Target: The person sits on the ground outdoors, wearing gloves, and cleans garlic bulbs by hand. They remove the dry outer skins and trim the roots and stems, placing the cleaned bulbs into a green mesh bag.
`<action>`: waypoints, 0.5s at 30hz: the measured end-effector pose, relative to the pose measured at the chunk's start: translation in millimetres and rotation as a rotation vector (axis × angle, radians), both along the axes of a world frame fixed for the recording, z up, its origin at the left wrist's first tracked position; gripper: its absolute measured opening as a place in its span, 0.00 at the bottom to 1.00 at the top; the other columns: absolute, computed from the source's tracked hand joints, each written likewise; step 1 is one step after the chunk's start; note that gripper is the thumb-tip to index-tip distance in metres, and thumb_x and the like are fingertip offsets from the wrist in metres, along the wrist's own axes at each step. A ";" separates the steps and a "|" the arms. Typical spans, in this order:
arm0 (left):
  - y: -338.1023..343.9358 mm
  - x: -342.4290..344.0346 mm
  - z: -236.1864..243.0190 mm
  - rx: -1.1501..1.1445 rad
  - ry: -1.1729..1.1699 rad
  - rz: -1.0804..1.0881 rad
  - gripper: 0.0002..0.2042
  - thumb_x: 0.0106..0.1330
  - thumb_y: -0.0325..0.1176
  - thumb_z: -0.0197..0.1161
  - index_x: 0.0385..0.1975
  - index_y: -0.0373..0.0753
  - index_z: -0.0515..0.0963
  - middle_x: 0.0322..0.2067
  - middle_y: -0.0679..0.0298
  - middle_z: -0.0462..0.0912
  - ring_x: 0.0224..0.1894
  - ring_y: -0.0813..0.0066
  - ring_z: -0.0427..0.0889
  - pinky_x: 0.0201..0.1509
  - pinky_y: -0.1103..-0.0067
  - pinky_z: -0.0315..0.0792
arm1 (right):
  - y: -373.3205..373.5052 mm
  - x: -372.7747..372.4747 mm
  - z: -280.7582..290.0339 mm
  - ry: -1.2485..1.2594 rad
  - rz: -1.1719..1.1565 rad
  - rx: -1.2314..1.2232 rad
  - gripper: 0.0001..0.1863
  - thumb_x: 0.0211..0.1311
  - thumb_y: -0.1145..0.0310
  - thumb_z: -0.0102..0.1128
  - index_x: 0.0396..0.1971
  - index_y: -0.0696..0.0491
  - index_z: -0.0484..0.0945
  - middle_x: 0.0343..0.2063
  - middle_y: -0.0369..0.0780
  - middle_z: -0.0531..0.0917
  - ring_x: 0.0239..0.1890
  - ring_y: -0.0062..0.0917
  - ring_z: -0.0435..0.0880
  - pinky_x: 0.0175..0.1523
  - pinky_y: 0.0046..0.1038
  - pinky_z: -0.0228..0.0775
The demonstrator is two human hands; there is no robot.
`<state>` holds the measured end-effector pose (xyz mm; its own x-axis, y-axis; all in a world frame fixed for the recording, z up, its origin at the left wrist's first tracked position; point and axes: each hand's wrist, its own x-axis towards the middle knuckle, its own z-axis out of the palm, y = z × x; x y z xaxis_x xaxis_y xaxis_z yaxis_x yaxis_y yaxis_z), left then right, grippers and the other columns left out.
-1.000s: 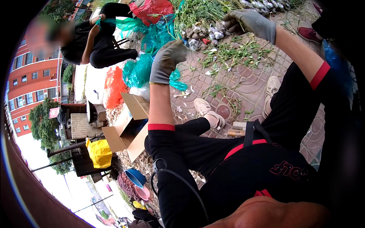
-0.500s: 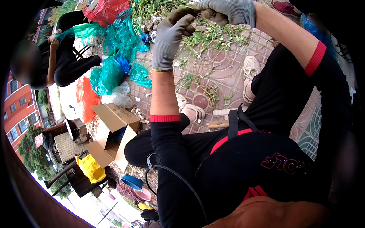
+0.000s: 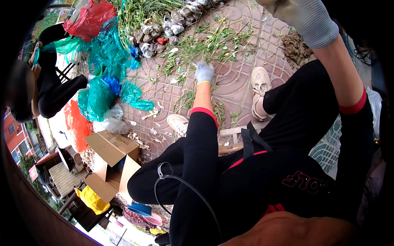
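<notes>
My left hand point(image 3: 204, 71), in a pale grey glove, hangs over scattered green plant clippings point(image 3: 217, 41); its fingertips are smeared by motion. My right hand point(image 3: 301, 20), in a dirty grey glove, is raised at the top right, its fingers cut off by the frame, so what it holds cannot be told. Below it lies brown soil point(image 3: 297, 49). Beyond the clippings, long-stemmed plants point(image 3: 139, 16) lie with a row of root balls in small bags point(image 3: 176, 28).
A co-worker in black point(image 3: 57, 98) sits at left, holding a green plastic bag. Red point(image 3: 90, 20), teal point(image 3: 94, 98) and blue point(image 3: 113, 84) bags lie nearby. An open cardboard box point(image 3: 111, 147) is beside my left knee, with a yellow bag point(image 3: 92, 199) and basins point(image 3: 139, 209) beyond it.
My hands, close together half a second ago, have parted: the left has moved down and right, the right up and right. The view has shifted, bringing the soil heap into sight.
</notes>
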<state>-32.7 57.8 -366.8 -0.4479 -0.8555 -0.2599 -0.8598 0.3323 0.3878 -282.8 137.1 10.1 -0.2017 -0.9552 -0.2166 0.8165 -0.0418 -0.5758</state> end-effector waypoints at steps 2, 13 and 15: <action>5.1 -25.7 8.4 0.098 -0.159 -0.058 0.19 0.60 0.38 0.55 0.50 0.38 0.74 0.51 0.52 0.75 0.48 0.53 0.79 0.50 0.65 0.74 | 8.5 -10.9 3.7 -0.003 -0.057 0.033 0.09 0.71 0.66 0.39 0.35 0.52 0.68 0.15 0.26 0.66 0.12 0.10 0.57 0.19 0.16 0.49; -75.7 18.9 126.9 0.016 0.177 -0.299 0.13 0.60 0.42 0.59 0.40 0.47 0.82 0.38 0.57 0.83 0.41 0.60 0.82 0.46 0.70 0.74 | 4.6 -16.2 0.3 0.347 -0.127 0.044 0.10 0.71 0.68 0.38 0.42 0.54 0.71 0.15 0.27 0.68 0.14 0.13 0.60 0.23 0.20 0.58; -90.3 36.0 171.3 0.075 0.182 -0.340 0.13 0.60 0.42 0.59 0.40 0.45 0.83 0.37 0.56 0.83 0.39 0.62 0.83 0.45 0.73 0.74 | -9.2 -25.3 -12.9 0.308 -0.101 0.074 0.12 0.71 0.67 0.39 0.42 0.54 0.72 0.16 0.29 0.71 0.14 0.15 0.64 0.24 0.21 0.62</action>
<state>3.3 -32.5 -195.5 -0.7473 -0.6318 -0.2058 -0.6201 0.5517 0.5578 -308.1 127.9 -2.8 -0.3610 -0.9111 -0.1989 0.5978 -0.0624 -0.7992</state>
